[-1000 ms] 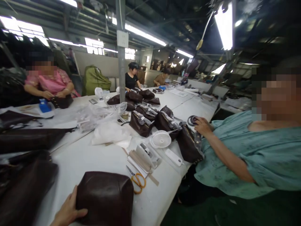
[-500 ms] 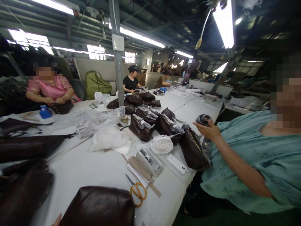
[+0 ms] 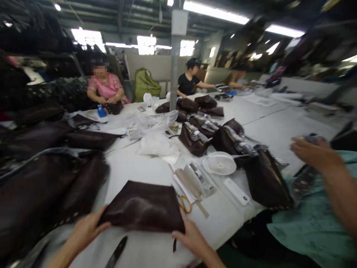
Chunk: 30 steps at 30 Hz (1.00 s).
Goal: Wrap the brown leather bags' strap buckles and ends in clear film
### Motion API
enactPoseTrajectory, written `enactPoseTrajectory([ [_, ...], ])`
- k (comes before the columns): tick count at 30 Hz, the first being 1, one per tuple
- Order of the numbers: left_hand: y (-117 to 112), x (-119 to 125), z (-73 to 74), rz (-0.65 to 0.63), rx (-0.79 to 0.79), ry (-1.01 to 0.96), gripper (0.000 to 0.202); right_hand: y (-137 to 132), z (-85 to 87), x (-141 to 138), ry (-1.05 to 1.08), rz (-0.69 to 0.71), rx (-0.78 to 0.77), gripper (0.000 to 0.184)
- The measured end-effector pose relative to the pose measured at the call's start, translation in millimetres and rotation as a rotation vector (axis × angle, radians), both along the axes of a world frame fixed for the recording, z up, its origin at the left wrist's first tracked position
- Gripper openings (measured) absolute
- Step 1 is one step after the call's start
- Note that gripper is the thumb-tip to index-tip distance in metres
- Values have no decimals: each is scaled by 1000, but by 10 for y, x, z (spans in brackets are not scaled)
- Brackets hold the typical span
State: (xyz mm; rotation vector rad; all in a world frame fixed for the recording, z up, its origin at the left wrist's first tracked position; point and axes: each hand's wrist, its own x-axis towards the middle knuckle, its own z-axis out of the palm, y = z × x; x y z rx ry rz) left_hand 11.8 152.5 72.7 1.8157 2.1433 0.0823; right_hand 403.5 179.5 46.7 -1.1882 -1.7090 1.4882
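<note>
A dark brown leather bag [image 3: 145, 206] is between my two hands at the near side of the white table [image 3: 128, 167]. My left hand [image 3: 86, 227] grips its left end, thumb on the near side. At the opposite end, my right hand [image 3: 191, 232] is closed on the bag's lower right corner. A dark strap [image 3: 118, 251] lies below the bag. Scissors with orange handles [image 3: 185, 204] rest just beyond the right end, their blades hidden behind the bag.
More brown bags [image 3: 50, 197] are heaped at the left. A tape dispenser [image 3: 199, 178], a white fan [image 3: 220, 163] and several finished-looking bags [image 3: 264, 178] stand to the right. Plastic wrap [image 3: 150, 124] lies mid-table. A co-worker's hand [image 3: 315, 150] is at the right; other people sit across.
The view has swung left and down. Both my hands now show on the bag, where only a fingertip was visible before. The bag now covers the scissors' blades.
</note>
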Motion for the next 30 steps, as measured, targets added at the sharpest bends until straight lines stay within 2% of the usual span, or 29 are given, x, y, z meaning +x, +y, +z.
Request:
enactPoseTrajectory([
  [1,31,16,224,-42,-92,1,50,74,20,39,-94,-5,-11,58],
  [3,167,31,590,-124,-166,-42,49,280,56,124,-231,19,-1,54],
  [4,246,21,713,-139,-181,-63,48,393,63,156,-257,72,-1,54],
  [6,361,-33,825,-154,-202,-133,48,578,46,177,-296,128,-45,57],
  [8,398,-113,784,-146,-200,-211,42,677,-13,145,-334,186,-136,62],
  [10,383,-199,642,-123,-217,-242,35,717,-98,75,-361,229,-188,63],
  [13,337,-314,403,-82,-182,-230,31,773,-172,-55,-401,197,-130,61],
  [16,301,-397,267,-81,-132,-228,34,873,-106,-167,-413,201,-123,63],
  [21,279,-492,220,-106,-106,-219,36,973,77,-192,-353,226,-170,58],
  [23,277,-502,216,-99,-90,-180,31,967,88,-119,-311,222,-196,56],
  [25,266,-475,214,-95,-48,-80,28,960,57,-14,-217,244,-288,61],
  [28,202,-317,224,-124,125,126,26,964,-41,130,-78,258,-415,75],
  [30,117,-102,235,-184,293,158,30,957,-113,185,-43,196,-393,78],
])
